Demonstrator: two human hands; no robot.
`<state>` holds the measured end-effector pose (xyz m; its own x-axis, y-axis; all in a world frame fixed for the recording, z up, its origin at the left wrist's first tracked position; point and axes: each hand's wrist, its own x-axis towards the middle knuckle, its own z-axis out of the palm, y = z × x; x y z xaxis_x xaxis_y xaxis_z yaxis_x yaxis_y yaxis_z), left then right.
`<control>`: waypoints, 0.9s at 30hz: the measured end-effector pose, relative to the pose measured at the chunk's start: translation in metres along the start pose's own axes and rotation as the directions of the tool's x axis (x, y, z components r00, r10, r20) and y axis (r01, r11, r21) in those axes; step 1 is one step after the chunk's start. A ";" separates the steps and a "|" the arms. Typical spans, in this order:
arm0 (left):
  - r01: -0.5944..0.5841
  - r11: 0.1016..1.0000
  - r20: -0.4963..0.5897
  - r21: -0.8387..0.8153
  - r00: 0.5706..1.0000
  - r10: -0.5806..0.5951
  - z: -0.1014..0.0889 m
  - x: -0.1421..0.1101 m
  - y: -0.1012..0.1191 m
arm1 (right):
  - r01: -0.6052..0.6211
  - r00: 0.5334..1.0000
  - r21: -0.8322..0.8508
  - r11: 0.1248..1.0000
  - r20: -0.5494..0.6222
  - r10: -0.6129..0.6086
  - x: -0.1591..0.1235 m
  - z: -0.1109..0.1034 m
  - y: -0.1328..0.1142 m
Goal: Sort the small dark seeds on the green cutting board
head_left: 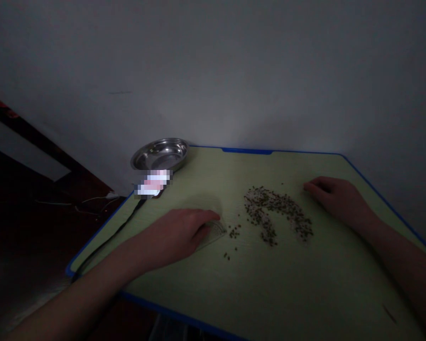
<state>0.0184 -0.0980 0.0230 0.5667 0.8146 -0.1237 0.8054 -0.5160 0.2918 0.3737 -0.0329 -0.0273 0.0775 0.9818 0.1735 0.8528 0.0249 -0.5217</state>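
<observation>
A clear protractor (pixel 215 232) is pinched in the left hand (pixel 181 232), its edge caught between thumb and fingers, and its far corner is pointed at a few loose seeds (pixel 234 232). In the right hand (pixel 337 195), held just beside the heap (pixel 284 203), the grip is nearly closed: thumb and forefinger are brought together at the tips, with a small gap left behind them; whether anything is held there cannot be told.

The heap, made up of pale grains mixed with dark and greenish seeds, is spread in a bent, forked band on the surface (pixel 216 177), between the two hands. More seeds are scattered on its left side. At the far left edge a metal bowl (pixel 163 156) is set, with a blurred bright device (pixel 153 183) and its black cord (pixel 122 229) in front.
</observation>
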 end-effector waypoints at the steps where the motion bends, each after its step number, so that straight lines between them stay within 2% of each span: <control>1: -0.001 1.000 -0.002 -0.001 1.000 0.001 0.000 0.002 -0.001 | 0.003 1.000 0.000 1.000 0.000 -0.003 0.000 0.000 0.000; 11: 0.027 1.000 -0.015 0.003 1.000 -0.027 -0.005 0.019 -0.009 | -0.002 1.000 0.003 1.000 0.011 0.002 0.000 -0.001 0.000; 21: 0.043 0.998 0.001 -0.039 0.999 -0.043 -0.012 0.018 -0.013 | 0.006 1.000 0.010 1.000 0.012 -0.006 0.000 -0.001 0.000; 27: 0.056 0.998 -0.035 -0.015 0.998 -0.057 -0.012 0.025 -0.022 | 0.003 1.000 -0.004 1.000 0.013 -0.003 -0.001 -0.001 -0.001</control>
<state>0.0130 -0.0632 0.0248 0.5138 0.8512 -0.1070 0.8332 -0.4653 0.2988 0.3735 -0.0341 -0.0258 0.0685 0.9840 0.1645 0.8550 0.0271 -0.5179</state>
